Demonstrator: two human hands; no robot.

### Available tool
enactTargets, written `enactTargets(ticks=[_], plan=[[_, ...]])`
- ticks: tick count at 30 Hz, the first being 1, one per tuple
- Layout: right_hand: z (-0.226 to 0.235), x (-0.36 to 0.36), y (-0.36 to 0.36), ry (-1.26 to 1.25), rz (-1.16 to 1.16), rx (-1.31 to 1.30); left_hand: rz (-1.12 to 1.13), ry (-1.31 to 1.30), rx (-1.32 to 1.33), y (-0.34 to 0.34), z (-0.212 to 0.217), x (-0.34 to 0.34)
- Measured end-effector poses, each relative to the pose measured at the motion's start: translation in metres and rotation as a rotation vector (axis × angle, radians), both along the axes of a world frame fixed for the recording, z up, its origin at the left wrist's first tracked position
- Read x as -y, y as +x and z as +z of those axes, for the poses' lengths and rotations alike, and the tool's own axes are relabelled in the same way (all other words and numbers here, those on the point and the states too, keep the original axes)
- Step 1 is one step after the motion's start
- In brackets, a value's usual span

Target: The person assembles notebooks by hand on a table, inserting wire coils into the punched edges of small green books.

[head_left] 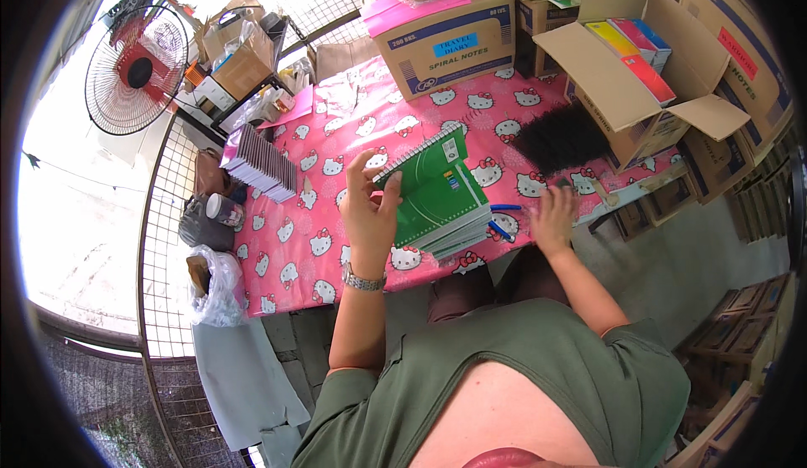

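Note:
My left hand (370,207), a metal watch on its wrist, is closed on the spiral edge of a green spiral notebook (430,184). Thumb and fingers pinch that edge. Beneath it, several more notebooks (458,239) lie in an uneven stack with their white page edges toward me. My right hand (553,222) is at the table's near edge, right of the stack, slightly blurred, its fingers apart and nothing visible in them. Between that hand and the stack lies a blue-handled tool (503,231), perhaps pliers, partly hidden. A dark pile of thin black strands, possibly binding coils (555,140), lies beyond my right hand.
A pink patterned cloth (290,253) covers the table. Purple-covered notebooks (259,163) are stacked at the left, near a jar (225,210) and a plastic bag (217,287). Behind stands a closed carton (450,43); an open carton (639,119) holds colourful notebooks. A fan (139,73) is far left.

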State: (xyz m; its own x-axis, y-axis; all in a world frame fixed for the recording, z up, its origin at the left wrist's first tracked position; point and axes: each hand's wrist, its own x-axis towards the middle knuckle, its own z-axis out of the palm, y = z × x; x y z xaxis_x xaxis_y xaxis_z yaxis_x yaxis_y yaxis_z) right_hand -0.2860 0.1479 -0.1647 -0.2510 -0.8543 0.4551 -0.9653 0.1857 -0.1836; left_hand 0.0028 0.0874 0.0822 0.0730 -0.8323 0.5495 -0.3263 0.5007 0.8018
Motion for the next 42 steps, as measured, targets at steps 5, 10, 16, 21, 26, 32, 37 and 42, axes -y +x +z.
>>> enactTargets(ticks=[5,10,16,21,26,32,37,42], plan=[[-0.012,0.015,0.037,0.174,0.391,0.090,-0.079,0.116,0.045,0.009,-0.009,0.017],[0.018,0.036,0.020,0.265,0.261,0.626,-0.089,0.062,-0.012,0.008,-0.010,0.016],[0.192,0.014,0.055,-0.313,0.726,0.771,-0.082,0.166,-0.007,0.016,-0.013,0.017],[0.243,0.004,0.099,-0.262,0.861,0.490,-0.106,0.174,-0.088,0.010,-0.012,0.015],[0.243,0.007,0.108,-0.241,0.858,0.409,-0.084,-0.001,-0.001,0.015,-0.020,0.012],[0.257,0.003,0.098,0.642,0.909,1.931,0.139,-0.408,0.285,0.011,-0.016,0.005],[0.215,0.027,0.067,-0.338,0.729,0.853,0.212,-0.058,-0.444,0.056,-0.043,0.018],[0.050,0.051,0.019,0.144,0.330,0.671,0.452,0.448,-0.378,0.173,-0.191,-0.006]])
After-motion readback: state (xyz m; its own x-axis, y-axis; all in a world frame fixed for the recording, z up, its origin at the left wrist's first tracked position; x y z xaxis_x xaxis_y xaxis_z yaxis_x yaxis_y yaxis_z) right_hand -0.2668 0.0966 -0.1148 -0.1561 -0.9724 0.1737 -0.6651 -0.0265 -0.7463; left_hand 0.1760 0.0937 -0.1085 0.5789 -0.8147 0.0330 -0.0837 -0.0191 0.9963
